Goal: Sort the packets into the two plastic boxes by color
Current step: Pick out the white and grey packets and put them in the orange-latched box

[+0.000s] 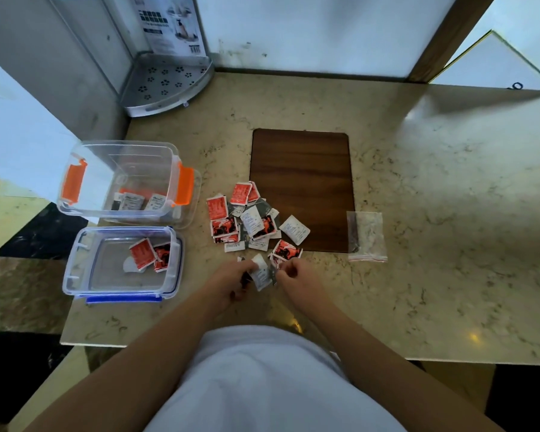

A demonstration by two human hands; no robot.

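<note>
Packets (247,218), red and white, heaped loose on marble countertop (418,182), pile overlapping near-left corner of brown wooden board (303,182); one white packet (294,229) lying on board at pile's right edge. Left hand (231,283) at near edge of pile, fingers curled, pinching white packet (260,271) between thumb and fingertips; dark item also under curled fingers, identity not discernible. Right hand (296,275) just beside left hand, fingers curled at lower edge of red packet (286,250); contact with packet edges apparent, firm hold not discernible. Orange-latched clear box (125,179) at far left of countertop, lid off, several white packets (136,201) on its floor. Blue-latched clear box (122,263) directly nearer than orange-latched box, touching or nearly touching it, lid off, two red packets (150,254) inside toward right wall, with pale item beneath them, identity not discernible. Clear zip bag (367,236) flat on countertop just right of board, well apart from pile. Metal corner rack (166,85) at far-left corner against wall.
</note>
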